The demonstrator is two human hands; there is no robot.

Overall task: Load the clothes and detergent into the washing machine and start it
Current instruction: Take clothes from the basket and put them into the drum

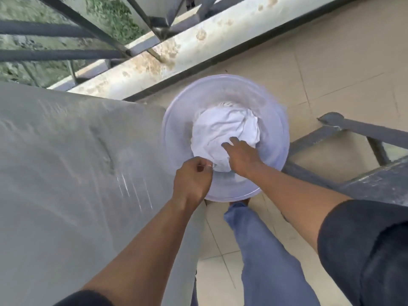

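A pale lilac round basin (276, 120) stands on the tiled floor and holds a crumpled white cloth (223, 129). My left hand (192, 175) pinches the near edge of the cloth over the basin's near-left side. My right hand (241, 155) reaches into the basin with fingers spread, resting on the cloth. To the left, a large grey plastic cover (77, 173) drapes over a bulky shape that could be the washing machine; nothing of what lies under it shows. No detergent is in view.
A stained concrete ledge (198, 45) with a dark metal railing (106, 38) runs behind the basin. A dark metal frame (344, 155) lies on the floor to the right. My leg in blue jeans (260, 250) stands just in front of the basin.
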